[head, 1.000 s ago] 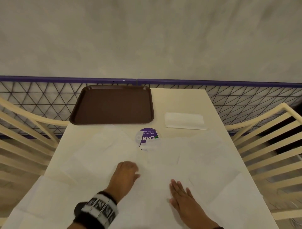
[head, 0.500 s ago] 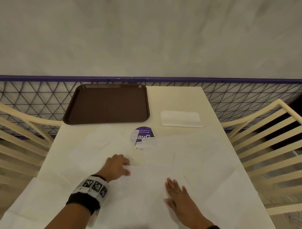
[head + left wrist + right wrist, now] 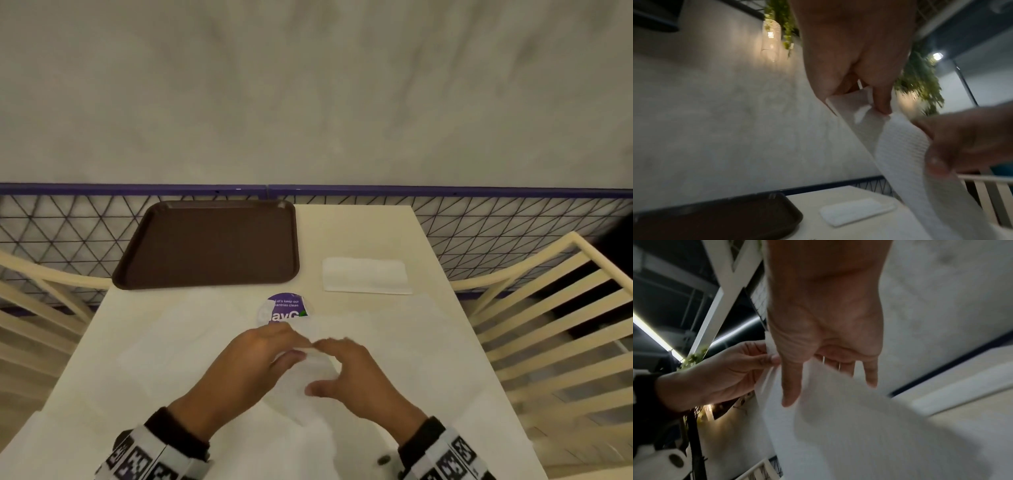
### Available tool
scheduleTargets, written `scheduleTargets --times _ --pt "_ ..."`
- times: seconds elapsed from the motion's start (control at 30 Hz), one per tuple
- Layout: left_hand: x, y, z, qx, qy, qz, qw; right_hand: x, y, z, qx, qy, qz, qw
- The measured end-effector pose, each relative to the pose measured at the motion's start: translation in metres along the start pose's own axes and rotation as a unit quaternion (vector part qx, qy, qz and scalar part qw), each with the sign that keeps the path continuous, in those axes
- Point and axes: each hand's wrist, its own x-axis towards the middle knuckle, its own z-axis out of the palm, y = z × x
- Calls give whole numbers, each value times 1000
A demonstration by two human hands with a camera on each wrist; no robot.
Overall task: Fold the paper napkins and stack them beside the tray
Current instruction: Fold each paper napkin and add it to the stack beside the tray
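Okay, brown tray (image 3: 209, 245) far left on the table (image 3: 356, 229); my left hand (image 3: 251, 363) pinches the lifted napkin (image 3: 310, 387) corner, my right hand (image 3: 356, 373) grips its other side (mid-air, blurry); folded napkin (image 3: 365, 275) lies right of the tray.

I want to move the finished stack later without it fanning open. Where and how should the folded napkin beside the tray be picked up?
The folded napkin lies flat, long side facing you. Probably best to pinch its near long edge from the front, thumb on top, fingers sliding under, away from the tray.
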Motion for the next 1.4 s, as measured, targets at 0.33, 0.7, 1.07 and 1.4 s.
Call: scheduleTargets --times 0.33,0.7,1.07,1.4 --pt "64 -26 29 -177 125 -239 947 12 84 -66 250 -11 180 951" --pt "224 -66 83 -203 2 -229 952 140 161 -183 259 163 238 922" --pt "239 -107 153 -87 13 -315 945 182 222 -143 -1 198 274 941" --pt "207 -87 146 96 -25 -293 951 168 210 -134 -121 175 242 947"
